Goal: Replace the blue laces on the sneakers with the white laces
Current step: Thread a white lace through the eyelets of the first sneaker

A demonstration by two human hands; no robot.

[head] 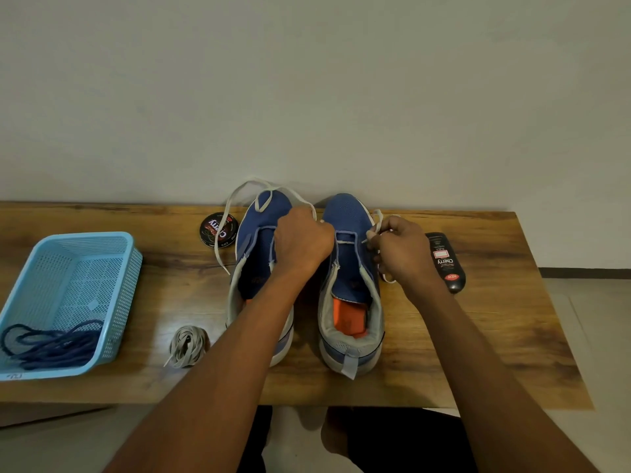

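Two blue sneakers stand side by side on the wooden table, toes toward the wall: the left sneaker and the right sneaker. My left hand grips one end of a white lace between the two shoes; that lace loops over the left sneaker's toe and trails down beside it. My right hand pinches the other white lace end at the right sneaker's outer side. A second white lace lies bundled on the table. The blue laces lie in the blue basket.
A round shoe-polish tin sits left of the sneakers near the wall. A dark polish bottle lies to the right of my right hand. The table's front edge runs just below the sneaker heels; the wall stands right behind the toes.
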